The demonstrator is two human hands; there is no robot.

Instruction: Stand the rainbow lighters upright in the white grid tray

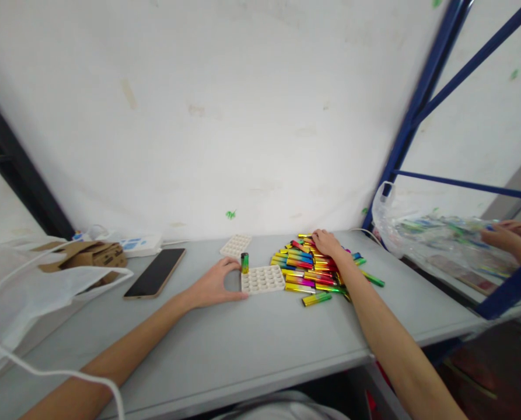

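Spreading its thumb and fingers in the middle of the frame, the left hand (216, 284) is set against the left side of a white tray (263, 280), with the thumb by the near corner and the fingers by the far one. The right hand (325, 242) is laid on the back of a shiny pile of tubes (301, 274), with its fingers bent down. Whether a tube is held there cannot be told, as the fingertips are hidden. The two hands are set well apart.

One green and gold tube (245, 263) is stood upright at the tray's far left corner, just beside the left fingers. In the pile, the tubes are laid flat, most with their long sides pointed left to right across the frame, so a quarter turn is seen between them and the standing one. The pile is found just to the right of the tray. The pile is reached more easily by the right hand; the tray is nearer to the left.

Farther out, a second white tray (236, 245) is seen behind the first. A phone (156, 273) is laid left of the hands, near a brown box (98, 256). At the right edge, another person's hands (505, 238) are seen.
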